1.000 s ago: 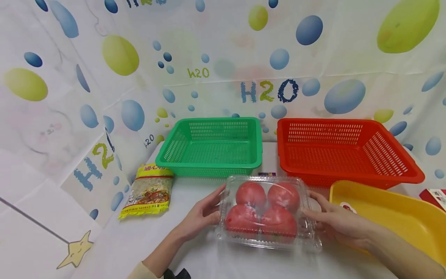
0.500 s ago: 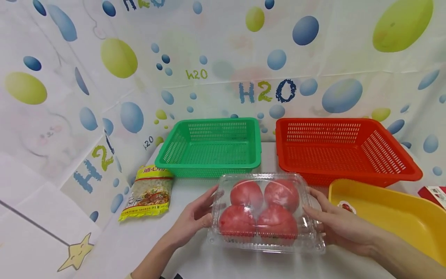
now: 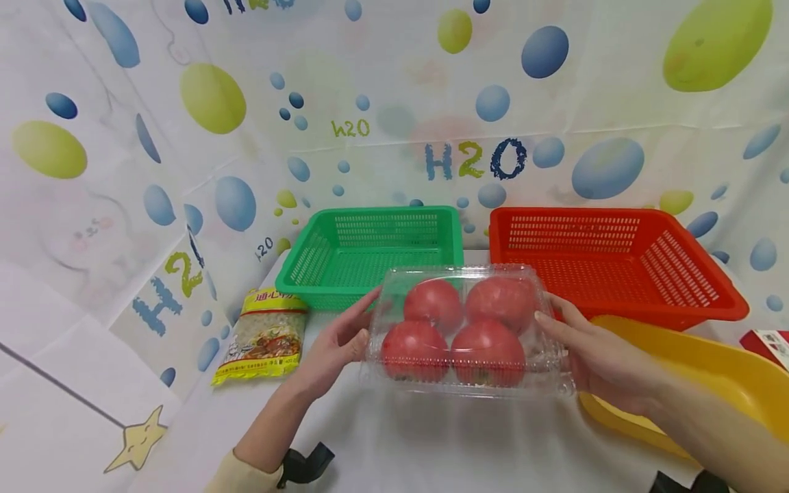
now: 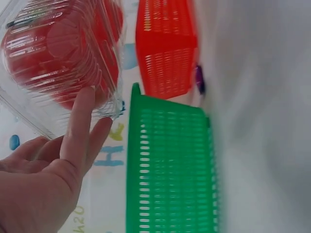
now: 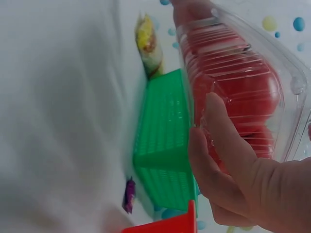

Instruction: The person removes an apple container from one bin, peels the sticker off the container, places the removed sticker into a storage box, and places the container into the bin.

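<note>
A clear plastic clamshell box (image 3: 462, 388) holding several red tomatoes (image 3: 487, 352) is up off the white table, its shadow falling below it. My left hand (image 3: 335, 342) grips its left end, thumb in front. At the other end my right hand (image 3: 607, 349) holds it, thumb along the near side. In the left wrist view, the fingers (image 4: 77, 131) reach under the ribbed bottom of the box. The right wrist view has fingers (image 5: 223, 126) pressed against the bottom from the opposite end. The box overlaps the green basket's front edge in the head view.
Behind the box stand a green basket (image 3: 370, 299) and a red basket (image 3: 616, 315). To the right lies a yellow tray (image 3: 690, 363), with a red-and-white box (image 3: 767, 346) beyond. A yellow food packet (image 3: 265, 335) lies left. A small purple packet (image 5: 129, 195) sits near the baskets.
Both hands have raised the box of tomatoes from low over the table, and it now stands higher in the head view, nearer the baskets. The baskets and packet stay put.
</note>
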A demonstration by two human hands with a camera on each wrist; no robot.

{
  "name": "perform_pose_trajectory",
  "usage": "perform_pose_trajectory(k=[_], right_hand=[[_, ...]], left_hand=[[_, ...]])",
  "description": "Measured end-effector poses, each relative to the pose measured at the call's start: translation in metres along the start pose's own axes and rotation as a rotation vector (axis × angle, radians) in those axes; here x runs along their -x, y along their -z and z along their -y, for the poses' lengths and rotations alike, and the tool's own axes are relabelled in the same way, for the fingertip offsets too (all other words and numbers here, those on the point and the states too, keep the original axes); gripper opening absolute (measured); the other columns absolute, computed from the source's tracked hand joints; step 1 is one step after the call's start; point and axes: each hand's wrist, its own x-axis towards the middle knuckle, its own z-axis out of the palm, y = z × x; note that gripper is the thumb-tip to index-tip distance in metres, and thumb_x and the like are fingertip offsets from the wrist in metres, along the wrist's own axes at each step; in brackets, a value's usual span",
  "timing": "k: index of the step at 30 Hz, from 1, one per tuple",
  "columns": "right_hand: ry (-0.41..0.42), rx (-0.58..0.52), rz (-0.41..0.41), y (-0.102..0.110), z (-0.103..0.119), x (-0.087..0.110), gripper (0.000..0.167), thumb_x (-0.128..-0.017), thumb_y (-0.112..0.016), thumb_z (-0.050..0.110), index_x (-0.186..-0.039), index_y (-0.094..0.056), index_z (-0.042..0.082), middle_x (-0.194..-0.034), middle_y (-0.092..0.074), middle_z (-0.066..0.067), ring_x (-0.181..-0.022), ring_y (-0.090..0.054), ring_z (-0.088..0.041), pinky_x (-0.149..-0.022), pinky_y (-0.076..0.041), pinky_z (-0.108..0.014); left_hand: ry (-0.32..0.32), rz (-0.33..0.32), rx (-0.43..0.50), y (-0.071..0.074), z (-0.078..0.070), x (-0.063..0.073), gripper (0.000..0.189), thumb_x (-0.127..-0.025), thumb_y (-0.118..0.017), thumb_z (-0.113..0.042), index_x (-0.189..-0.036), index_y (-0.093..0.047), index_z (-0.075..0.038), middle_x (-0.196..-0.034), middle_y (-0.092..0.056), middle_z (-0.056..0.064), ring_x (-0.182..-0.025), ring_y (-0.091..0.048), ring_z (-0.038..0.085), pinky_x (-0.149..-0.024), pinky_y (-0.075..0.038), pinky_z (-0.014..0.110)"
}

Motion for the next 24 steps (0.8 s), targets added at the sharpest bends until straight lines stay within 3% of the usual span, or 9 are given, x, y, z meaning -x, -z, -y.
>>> perform_pose_trajectory(k=[9,15,18,24], right_hand=[[0.070,0.014,-0.039,0.004,0.027,-0.021,0.071,-0.104,-0.054,0.040,-0.160,-0.011,0.028,-0.146,-0.037,-0.009,-0.125,-0.049,-0.027,-0.095,-0.053,-0.044],[0.050,-0.058,-0.092,0.003,0.047,-0.042,0.049,-0.100,-0.061,0.043,-0.141,-0.038,0.033,-0.142,-0.046,-0.002,-0.125,-0.050,-0.024,-0.096,-0.052,-0.040],[0.047,-0.084,-0.109,0.002,0.054,-0.057,0.051,-0.098,-0.063,0.044,-0.141,-0.038,0.033,-0.143,-0.045,-0.001,-0.127,-0.047,-0.023,-0.096,-0.052,-0.036],[0.046,-0.134,-0.106,-0.001,0.060,-0.080,0.065,-0.098,-0.064,0.046,-0.151,-0.029,0.029,-0.148,-0.036,-0.003,-0.133,-0.036,-0.026,-0.096,-0.052,-0.034]], left_hand=[[-0.033,-0.067,0.024,0.011,-0.007,-0.032,0.075,-0.101,-0.057,-0.046,-0.160,-0.028,-0.011,-0.158,-0.037,0.020,-0.140,-0.040,0.042,-0.093,-0.055,0.042],[0.004,-0.141,0.049,0.020,-0.009,-0.048,0.072,-0.102,-0.057,-0.043,-0.160,-0.030,-0.013,-0.158,-0.037,0.016,-0.142,-0.039,0.038,-0.102,-0.046,0.055],[0.038,-0.176,0.044,0.028,-0.009,-0.054,0.064,-0.105,-0.053,-0.036,-0.160,-0.031,-0.015,-0.158,-0.038,0.014,-0.142,-0.039,0.034,-0.103,-0.046,0.054],[0.055,-0.236,0.006,0.042,-0.011,-0.063,0.053,-0.108,-0.047,-0.029,-0.159,-0.035,-0.017,-0.157,-0.040,0.012,-0.138,-0.042,0.032,-0.094,-0.054,0.038]])
